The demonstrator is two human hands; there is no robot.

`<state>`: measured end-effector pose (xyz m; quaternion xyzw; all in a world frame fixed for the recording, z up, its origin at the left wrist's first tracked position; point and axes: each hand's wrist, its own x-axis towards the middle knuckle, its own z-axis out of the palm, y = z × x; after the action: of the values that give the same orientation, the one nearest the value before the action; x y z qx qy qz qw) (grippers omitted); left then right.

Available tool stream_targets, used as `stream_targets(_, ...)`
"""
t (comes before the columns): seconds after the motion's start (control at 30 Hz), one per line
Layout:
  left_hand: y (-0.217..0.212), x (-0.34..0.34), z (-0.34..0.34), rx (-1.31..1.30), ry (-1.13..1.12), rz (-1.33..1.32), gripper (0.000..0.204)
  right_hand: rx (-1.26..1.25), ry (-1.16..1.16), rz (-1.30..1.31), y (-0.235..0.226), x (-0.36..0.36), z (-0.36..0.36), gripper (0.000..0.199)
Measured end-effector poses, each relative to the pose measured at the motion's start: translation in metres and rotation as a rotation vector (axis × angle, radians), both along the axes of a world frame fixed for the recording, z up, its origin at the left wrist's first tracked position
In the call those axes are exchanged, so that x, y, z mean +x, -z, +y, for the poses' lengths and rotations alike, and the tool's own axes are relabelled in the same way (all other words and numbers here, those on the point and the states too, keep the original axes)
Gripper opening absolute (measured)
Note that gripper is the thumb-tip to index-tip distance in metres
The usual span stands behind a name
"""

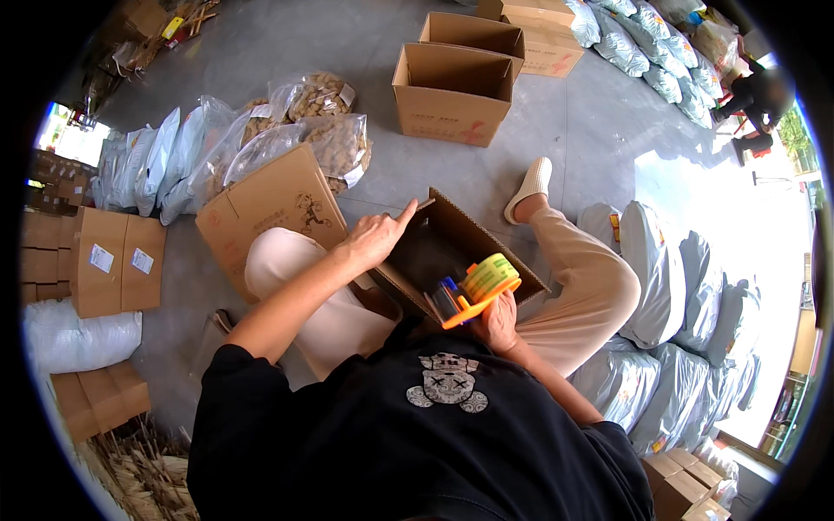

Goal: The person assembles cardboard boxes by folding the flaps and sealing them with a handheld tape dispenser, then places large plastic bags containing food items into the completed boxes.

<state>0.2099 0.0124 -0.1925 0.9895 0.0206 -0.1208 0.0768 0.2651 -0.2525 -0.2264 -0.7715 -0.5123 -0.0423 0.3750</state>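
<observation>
Right hand (498,323) grip clamped on orange tape dispenser (473,291) at brown cardboard box (452,247); left hand (375,239), fingers apart, on box's top edge.

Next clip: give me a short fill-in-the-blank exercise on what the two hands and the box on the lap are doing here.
1. The right hand grips an orange tape dispenser loaded with a roll of ____ tape.
2. The left hand rests on the upper edge of the brown ____ box on the person's lap.
3. On the grey floor ahead stand more brown boxes with their top flaps ____.

Missing words: yellow; cardboard; open
</observation>
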Motion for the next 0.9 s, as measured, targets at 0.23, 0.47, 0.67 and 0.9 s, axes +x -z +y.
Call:
stream_targets(0.23, 0.009, 0.005, -0.018, -0.304, -0.213, -0.024, 0.059, -0.067, 0.103, 0.329, 0.047, 0.018, 0.056, 0.049)
stream_targets(0.47, -0.011, -0.033, -0.012, -0.219, 0.092, 0.393, 0.118, 0.133, 0.099, 0.794, 0.039, 0.018, 0.063, 0.047)
stream_targets(0.67, 0.007, -0.004, -0.014, -0.160, 0.258, 0.693, 0.097, 0.130, 0.001, 1.267, 0.014, 0.024, 0.059, 0.037)
stream_targets(0.9, 0.001, 0.022, -0.020, -0.096, 0.282, 0.167, 0.055, 0.379, 0.054, 0.943, -0.055, 0.090, 0.058, 0.028)
